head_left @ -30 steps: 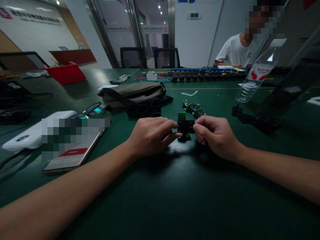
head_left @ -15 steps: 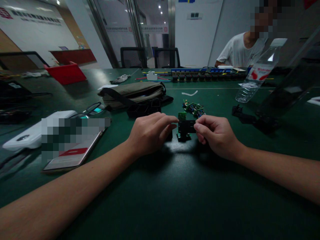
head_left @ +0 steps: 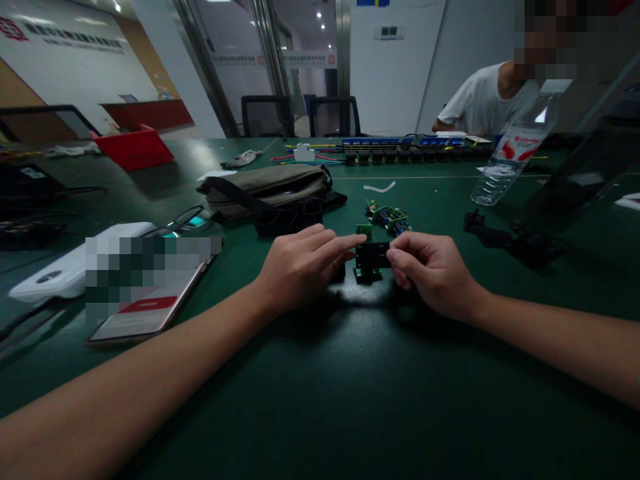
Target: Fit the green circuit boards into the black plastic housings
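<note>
at frame centre, the right hand (head_left: 425, 270) pinches the right end of a black plastic casing (head_left: 371, 255); the left hand (head_left: 297, 270), index outstretched, nears its upper left corner, any hold hidden. probably light and stiff, it suits an edge grip.

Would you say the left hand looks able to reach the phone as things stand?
Probably yes: the phone lies nearby, with nothing seen standing between it and the left hand.
</note>
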